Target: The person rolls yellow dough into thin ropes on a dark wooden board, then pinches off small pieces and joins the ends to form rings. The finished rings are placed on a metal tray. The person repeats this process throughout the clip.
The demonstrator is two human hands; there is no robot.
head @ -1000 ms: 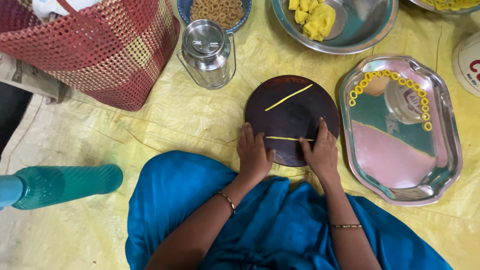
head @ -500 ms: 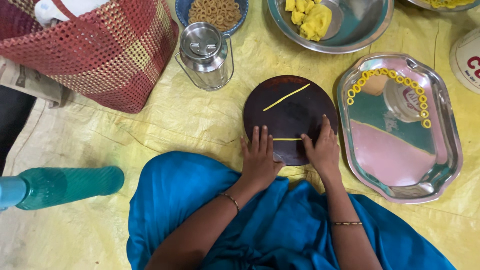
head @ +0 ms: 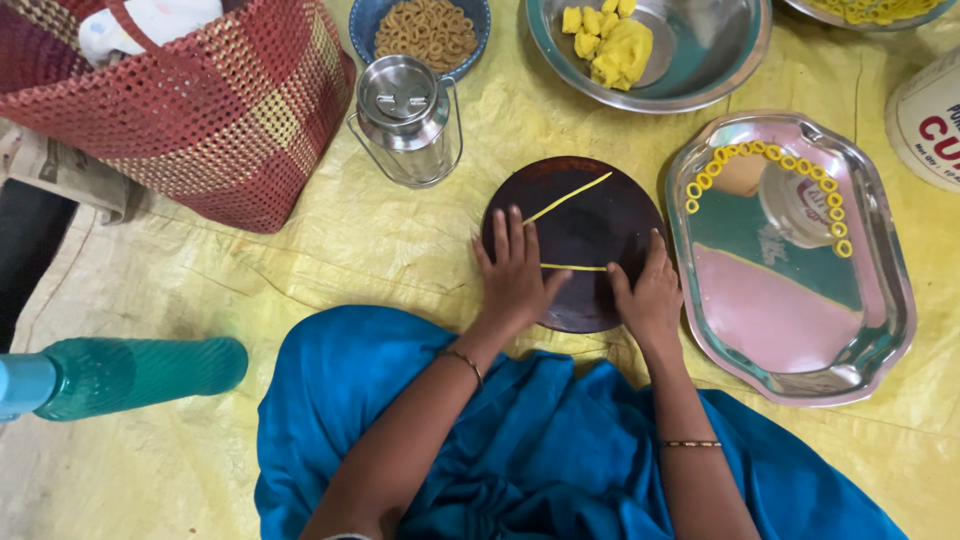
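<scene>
The person wore bright blue draped cloth (head: 560,450) across the lower middle of the frame. Both forearms were bare. 1 thin bangle (head: 463,362) circled the left wrist, 1 beaded bangle (head: 690,443) the right.

Position: a single camera worn on the person's head.
Direction: straight down over the lap onto the yellow floor sheet (head: 300,260).
Distance: close; the round dark board (head: 575,240) sits mid-frame.
Edges: red basket (head: 190,110) and steel bowl (head: 700,70) are cropped.
</scene>
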